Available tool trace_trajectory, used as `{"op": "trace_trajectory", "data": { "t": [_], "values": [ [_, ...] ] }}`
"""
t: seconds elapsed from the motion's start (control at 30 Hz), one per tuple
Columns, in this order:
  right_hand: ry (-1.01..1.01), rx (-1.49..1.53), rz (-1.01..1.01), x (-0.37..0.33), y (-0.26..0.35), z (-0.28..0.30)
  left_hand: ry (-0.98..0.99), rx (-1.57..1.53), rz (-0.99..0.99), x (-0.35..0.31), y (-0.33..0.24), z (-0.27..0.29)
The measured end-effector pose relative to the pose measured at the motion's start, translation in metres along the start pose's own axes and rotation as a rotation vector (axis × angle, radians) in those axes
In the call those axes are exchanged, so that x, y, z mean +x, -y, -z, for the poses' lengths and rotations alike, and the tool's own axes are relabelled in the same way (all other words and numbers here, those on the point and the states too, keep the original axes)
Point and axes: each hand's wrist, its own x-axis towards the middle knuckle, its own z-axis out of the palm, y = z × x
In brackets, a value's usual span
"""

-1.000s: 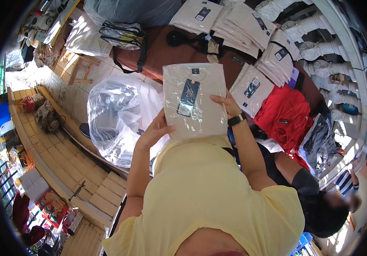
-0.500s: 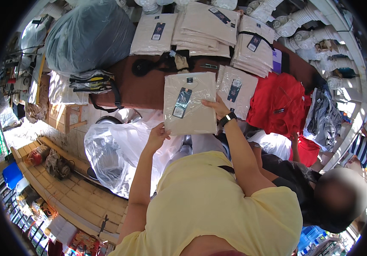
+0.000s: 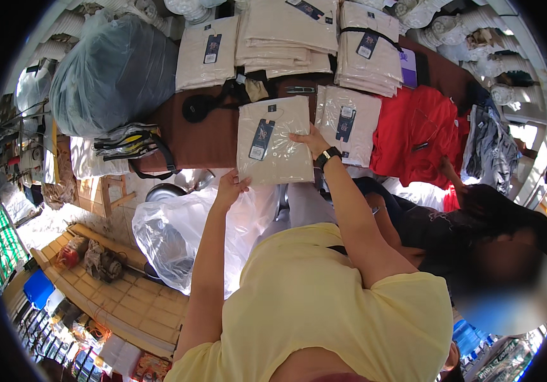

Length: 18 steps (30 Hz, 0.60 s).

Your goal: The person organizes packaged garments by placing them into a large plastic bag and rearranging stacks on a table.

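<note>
Between my hands is a folded beige garment (image 3: 280,159) in a clear plastic bag, a dark hang tag on its front. My left hand (image 3: 232,187) pinches its lower left corner. My right hand (image 3: 311,141), with a black wristwatch, grips the right side, thumb lying on the front. Just right of it, another bagged beige garment (image 3: 356,127) lies on the brown table (image 3: 187,143). A small pair of thread snips (image 3: 300,90) rests beyond the held bag.
Stacks of bagged garments (image 3: 286,54) line the far side, one bound with a black strap. Red cloth (image 3: 410,134) lies to the right, near a co-worker in dark clothing (image 3: 439,223). A large filled plastic bag (image 3: 114,76) sits at the left; clear plastic sheeting (image 3: 178,235) hangs below.
My view has shifted, so the table things sit a little higher and mostly further left. Both hands keep hold of the bagged garment. The co-worker at the right has leaned nearer the red cloth.
</note>
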Motion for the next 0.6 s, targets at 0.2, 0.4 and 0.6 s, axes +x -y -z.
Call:
{"op": "trace_trajectory", "data": {
  "t": [0.2, 0.4, 0.6],
  "values": [
    [-0.039, 0.007, 0.022, 0.005, -0.023, 0.012, -0.035, -0.021, 0.05, 0.004, 0.014, -0.005],
    [-0.136, -0.058, 0.024, 0.025, -0.022, 0.012, -0.122, 0.019, -0.033, 0.019, 0.021, -0.006],
    [-0.161, -0.113, 0.129, 0.036, -0.016, 0.014, -0.176, -0.008, -0.14, 0.047, 0.035, -0.007]
  ]
}}
